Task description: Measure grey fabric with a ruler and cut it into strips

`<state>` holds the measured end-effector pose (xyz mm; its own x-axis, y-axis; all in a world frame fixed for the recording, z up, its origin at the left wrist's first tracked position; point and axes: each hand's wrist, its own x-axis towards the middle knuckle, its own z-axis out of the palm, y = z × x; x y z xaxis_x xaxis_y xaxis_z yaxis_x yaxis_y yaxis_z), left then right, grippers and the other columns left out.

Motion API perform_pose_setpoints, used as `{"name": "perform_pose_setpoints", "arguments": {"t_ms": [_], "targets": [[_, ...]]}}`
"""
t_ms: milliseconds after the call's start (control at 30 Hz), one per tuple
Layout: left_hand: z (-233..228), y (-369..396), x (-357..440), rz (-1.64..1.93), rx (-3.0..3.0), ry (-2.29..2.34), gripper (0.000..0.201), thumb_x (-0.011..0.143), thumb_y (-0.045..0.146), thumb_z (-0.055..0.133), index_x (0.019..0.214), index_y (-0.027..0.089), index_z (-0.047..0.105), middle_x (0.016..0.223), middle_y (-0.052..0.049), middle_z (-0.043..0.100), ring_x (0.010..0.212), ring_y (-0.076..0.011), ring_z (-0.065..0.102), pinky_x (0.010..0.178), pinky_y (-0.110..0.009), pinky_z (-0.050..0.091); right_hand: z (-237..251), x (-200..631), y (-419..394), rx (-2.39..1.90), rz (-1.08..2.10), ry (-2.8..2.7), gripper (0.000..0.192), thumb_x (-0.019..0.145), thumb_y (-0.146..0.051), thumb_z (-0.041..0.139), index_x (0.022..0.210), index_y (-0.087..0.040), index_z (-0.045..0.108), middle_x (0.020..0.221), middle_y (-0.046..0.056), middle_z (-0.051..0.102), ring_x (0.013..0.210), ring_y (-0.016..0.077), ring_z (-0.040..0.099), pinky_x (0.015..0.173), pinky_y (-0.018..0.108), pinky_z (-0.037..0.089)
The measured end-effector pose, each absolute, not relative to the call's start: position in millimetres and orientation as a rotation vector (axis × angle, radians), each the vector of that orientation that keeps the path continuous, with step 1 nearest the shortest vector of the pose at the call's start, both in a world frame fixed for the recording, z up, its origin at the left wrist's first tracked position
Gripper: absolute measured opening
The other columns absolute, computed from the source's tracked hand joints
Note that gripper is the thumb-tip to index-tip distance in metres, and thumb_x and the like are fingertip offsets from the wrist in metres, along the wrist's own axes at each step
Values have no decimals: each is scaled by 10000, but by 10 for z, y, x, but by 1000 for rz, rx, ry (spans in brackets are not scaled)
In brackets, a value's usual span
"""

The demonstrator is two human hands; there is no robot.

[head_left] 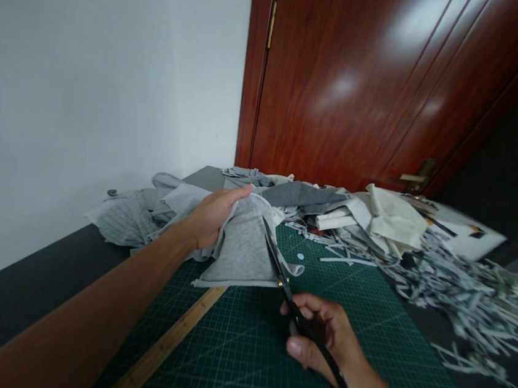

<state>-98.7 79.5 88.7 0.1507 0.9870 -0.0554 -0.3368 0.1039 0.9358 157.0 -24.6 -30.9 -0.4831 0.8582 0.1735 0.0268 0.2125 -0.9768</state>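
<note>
Dark table [21, 292] by a white wall and a red door; green cutting mat [338, 363] at centre. Left hand [213, 214], fingers gripping, lifts grey fabric [243, 254] at 11 o'clock. Right hand [325, 337], fingers through the handles, works scissors [279, 270] along its right edge. Mid-cut, apparently; next the blades need to close steadily along the strip line.

The near cutting mat [246, 353] lies bare. A scrap heap [367, 221] blocks the far edge, and cut strips [474, 303] crowd the right, seemingly loose.

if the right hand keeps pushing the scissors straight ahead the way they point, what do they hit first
The right hand points the scissors up-left into the grey cloth that the left hand pins down; the blades already meet it. Beyond, likely the fabric pile.
</note>
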Motion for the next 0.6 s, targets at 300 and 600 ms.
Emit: {"name": "perform_pose_setpoints", "arguments": {"t_ms": [300, 600], "targets": [[847, 787, -961, 1201, 1045, 836, 329, 928, 413, 718, 741, 147, 766, 672, -59, 745, 585, -200, 707, 615, -294, 571, -301, 1554, -249, -838, 1364, -1679, 510, 804, -568, 879, 1098, -198, 689, 744, -50, 476, 583, 100, 413, 498, 209, 363], [826, 760, -919, 1198, 1135, 896, 355, 888, 489, 751, 735, 169, 771, 664, -48, 739, 595, -204, 690, 596, -292, 541, -299, 1545, -245, -847, 1346, -1675, 526, 801, -588, 878, 1098, -196, 695, 728, -52, 478, 573, 98, 422, 490, 201, 364]]}}
